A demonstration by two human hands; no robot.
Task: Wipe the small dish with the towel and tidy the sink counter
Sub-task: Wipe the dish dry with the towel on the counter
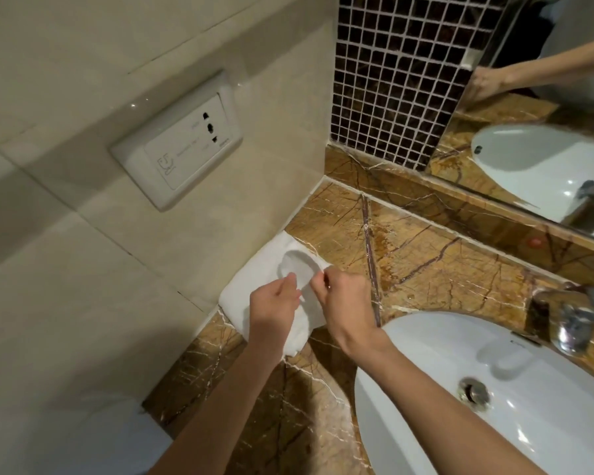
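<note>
Small white oval ceramic dish (297, 269) sits on a folded white cotton towel (254, 289) laid on the brown veined marble desk (425, 265), just left of the white oval sink basin (425, 371). Both hands, left (275, 310) and right (343, 299), pinch the dish's near rim. Judging by this tidy arrangement, wiping looks finished; only final placement remains.

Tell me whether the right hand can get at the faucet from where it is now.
Probably yes. The right hand is at the small dish on the towel, and only bare marble counter and the sink rim lie between it and the faucet. Nothing stands in the way.
</note>
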